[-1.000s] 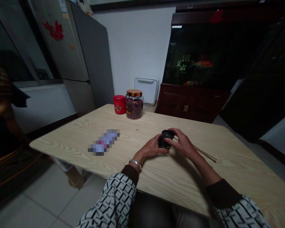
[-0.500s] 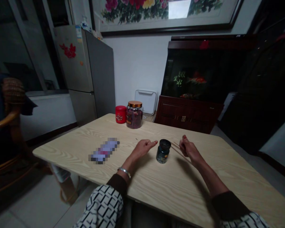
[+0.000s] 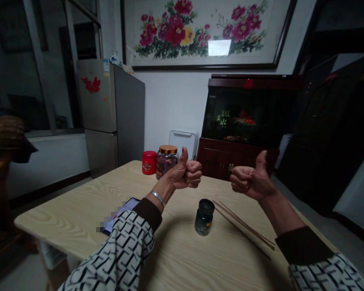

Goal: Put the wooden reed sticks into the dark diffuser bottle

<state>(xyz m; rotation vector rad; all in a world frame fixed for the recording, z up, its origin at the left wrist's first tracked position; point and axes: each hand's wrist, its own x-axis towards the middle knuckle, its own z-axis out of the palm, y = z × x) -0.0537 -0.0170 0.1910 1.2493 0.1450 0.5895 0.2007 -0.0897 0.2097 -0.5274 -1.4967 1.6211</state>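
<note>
The dark jar (image 3: 204, 219) stands upright on the tabletop (image 3: 79, 210), well in from the far edge and well away from the left edge, and neither hand touches it. The left hand (image 3: 185, 173) and the right hand (image 3: 253, 182) are raised beyond it, one to each side, with four fingers curled and pressed together into a fist and the thumb straight up; I see nothing held in either. I judge that the dark jar is small, stiff and perhaps of glass, so rather heavy for its size, smooth, a little slippery and breakable. The good hold seems to be around its wider body, under the narrow neck, and the lid can be taken by its rim. Its long axis is vertical, the lid points up, and an orange mark on the body faces the near side. At its right lie thin sticks (image 3: 262, 238), slanting from beyond the dark jar toward the near right corner, which I cannot see. By the far left corner the red tin (image 3: 149, 162) stands beside the large jar (image 3: 164, 163)
</note>
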